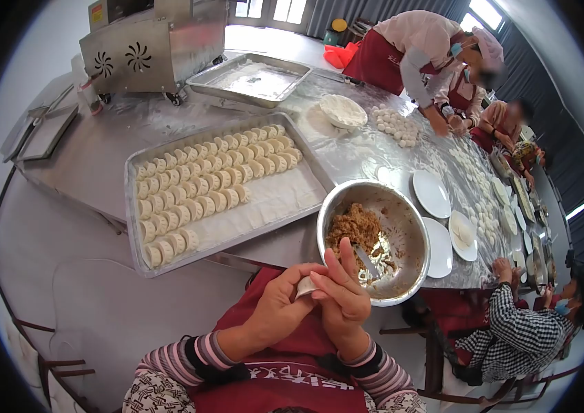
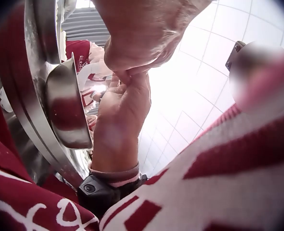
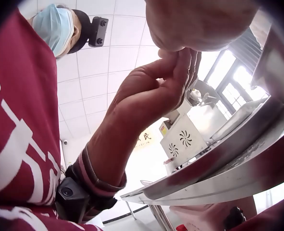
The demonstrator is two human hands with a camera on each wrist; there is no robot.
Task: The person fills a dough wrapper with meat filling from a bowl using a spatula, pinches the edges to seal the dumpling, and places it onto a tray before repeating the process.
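In front of the apron, my left hand (image 1: 270, 307) and right hand (image 1: 346, 297) meet in the head view. Between them they pinch a small pale dumpling (image 1: 306, 286) at the fingertips and thumbs, much of it covered by fingers. Some fingers of the right hand point up, overlapping the rim of a steel bowl (image 1: 412, 275). Brown filling (image 1: 355, 227) lies in that bowl, with a flat metal spatula (image 1: 366, 261) leaning in it. Both wrist views show the two hands touching, the dumpling itself hidden there.
Left of the bowl, a metal tray (image 1: 264, 230) carries rows of shaped dumplings (image 1: 202, 175). White plates (image 1: 432, 194) stand right of it. Farther back are a floury bowl (image 1: 342, 111), dough pieces (image 1: 395, 126), another tray (image 1: 251, 77) and a steel machine (image 1: 147, 58). Several people work along the table.
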